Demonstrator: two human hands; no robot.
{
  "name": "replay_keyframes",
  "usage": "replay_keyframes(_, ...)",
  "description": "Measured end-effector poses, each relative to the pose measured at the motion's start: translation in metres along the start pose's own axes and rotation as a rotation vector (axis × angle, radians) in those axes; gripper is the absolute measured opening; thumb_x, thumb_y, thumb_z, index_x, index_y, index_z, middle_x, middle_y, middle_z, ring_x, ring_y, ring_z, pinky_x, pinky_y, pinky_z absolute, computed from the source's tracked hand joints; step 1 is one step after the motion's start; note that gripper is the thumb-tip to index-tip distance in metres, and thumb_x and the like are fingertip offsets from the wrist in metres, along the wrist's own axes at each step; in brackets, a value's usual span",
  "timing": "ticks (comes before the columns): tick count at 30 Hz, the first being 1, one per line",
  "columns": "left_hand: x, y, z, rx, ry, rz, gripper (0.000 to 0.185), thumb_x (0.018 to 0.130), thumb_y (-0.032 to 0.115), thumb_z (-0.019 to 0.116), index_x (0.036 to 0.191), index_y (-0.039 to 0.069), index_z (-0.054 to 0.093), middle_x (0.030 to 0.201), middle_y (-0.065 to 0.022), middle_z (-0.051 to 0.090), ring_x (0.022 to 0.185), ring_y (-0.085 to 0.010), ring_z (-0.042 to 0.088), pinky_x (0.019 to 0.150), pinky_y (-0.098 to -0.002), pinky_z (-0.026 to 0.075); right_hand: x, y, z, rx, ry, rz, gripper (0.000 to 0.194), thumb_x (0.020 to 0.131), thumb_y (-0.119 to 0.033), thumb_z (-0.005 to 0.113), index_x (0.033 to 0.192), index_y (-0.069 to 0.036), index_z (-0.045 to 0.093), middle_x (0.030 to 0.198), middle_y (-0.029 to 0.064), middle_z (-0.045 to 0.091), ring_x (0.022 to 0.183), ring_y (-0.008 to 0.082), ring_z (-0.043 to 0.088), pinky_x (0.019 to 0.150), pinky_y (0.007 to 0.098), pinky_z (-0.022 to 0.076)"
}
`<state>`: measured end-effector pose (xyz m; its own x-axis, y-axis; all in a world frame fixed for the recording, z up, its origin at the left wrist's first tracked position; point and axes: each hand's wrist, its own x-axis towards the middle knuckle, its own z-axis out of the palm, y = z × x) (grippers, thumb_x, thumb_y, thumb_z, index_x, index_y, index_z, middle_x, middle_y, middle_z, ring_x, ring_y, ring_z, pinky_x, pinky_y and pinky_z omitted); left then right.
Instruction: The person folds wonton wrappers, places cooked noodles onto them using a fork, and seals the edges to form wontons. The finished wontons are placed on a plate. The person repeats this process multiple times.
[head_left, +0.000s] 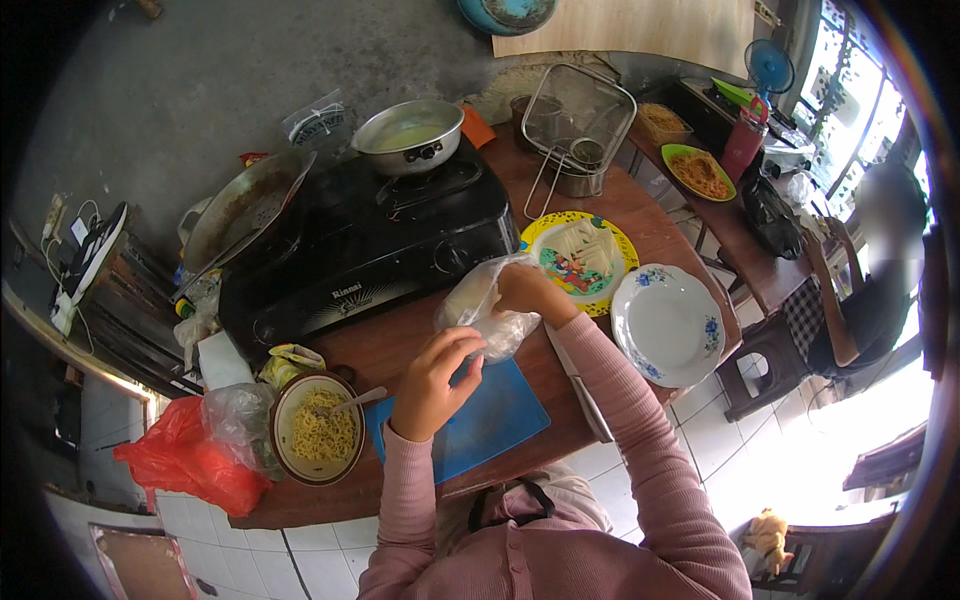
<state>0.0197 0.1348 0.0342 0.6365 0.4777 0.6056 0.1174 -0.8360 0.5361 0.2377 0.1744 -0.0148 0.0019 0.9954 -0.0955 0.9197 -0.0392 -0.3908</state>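
Note:
My right hand (529, 291) reaches into the mouth of a clear plastic bag (469, 300) with something pale inside; its fingertips are hidden. My left hand (435, 386) is at the near side of the bag, fingers apart and curved, the fingertips at the plastic. Beneath the left hand lies a blue cutting board (495, 431). A knife (581, 386) lies right of the board, partly under my right forearm. Just beyond my right wrist, a yellow-rimmed cartoon plate (551, 225) holds pale, flat wrapper pieces (589, 247). Beside it stands a white floral plate (667, 326).
A black Rinnai gas stove (360, 277) carries a wok (247, 210) and an aluminium pot (409, 139) of liquid. A bowl of noodles (322, 427) with a spoon and a red plastic bag (195, 457) sit left. Strainers (581, 120) stand behind. Another person (862, 300) sits at the right table.

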Motion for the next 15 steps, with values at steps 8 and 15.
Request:
replay_keyframes(8,-0.001,0.007,-0.006,0.024,0.012,-0.016,0.031,0.069,-0.008,0.060,0.098,0.002,0.060,0.096,-0.0107,0.061,0.085,-0.0276,0.061,0.073,-0.0326,0.050,-0.076,-0.030,-0.019,0.064,0.538,-0.074,0.028,0.072,-0.014,0.066,0.098,-0.005,0.062,0.093,0.0114,0.063,0.084,0.0281,0.061,0.073,0.0427,0.0452)
replay_keyframes(15,0.006,-0.002,-0.009,0.097,0.095,0.014,0.030,0.070,-0.008,0.061,0.097,0.003,0.060,0.096,-0.0118,0.062,0.081,-0.0272,0.061,0.071,-0.0322,0.050,-0.147,-0.060,-0.018,0.549,0.302,-0.386,0.032,0.074,-0.006,0.063,0.105,-0.005,0.058,0.098,0.0121,0.062,0.083,0.0290,0.059,0.072,0.0366,0.0431)
